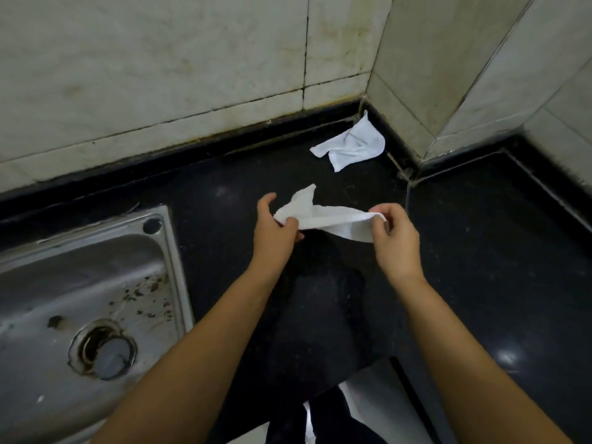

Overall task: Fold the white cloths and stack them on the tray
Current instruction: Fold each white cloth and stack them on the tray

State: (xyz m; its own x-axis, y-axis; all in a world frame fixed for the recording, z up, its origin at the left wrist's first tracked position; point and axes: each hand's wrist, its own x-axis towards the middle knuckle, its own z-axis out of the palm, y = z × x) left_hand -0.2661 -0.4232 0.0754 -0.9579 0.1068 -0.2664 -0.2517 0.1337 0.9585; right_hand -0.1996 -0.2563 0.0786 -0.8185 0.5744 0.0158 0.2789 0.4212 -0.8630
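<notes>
Stainless steel sink (96, 251) at far left, set into black countertop (480, 267); drain (105, 347) rust-ringed, brown specks on basin floor. No brand, label or writing readable. Right of sink: left hand (275, 233) pinching left end of white cloth (323, 216), cloth stretched above countertop. Further right of sink: right hand (392, 237) pinching cloth's right edge between thumb and fingers. Second white cloth (352, 144) crumpled on countertop, beyond and right of sink, in tiled wall (160, 75) corner.

Two white cloths: held cloth (323, 216), crumpled cloth (350, 143). One sink (80, 267). Two hands.
</notes>
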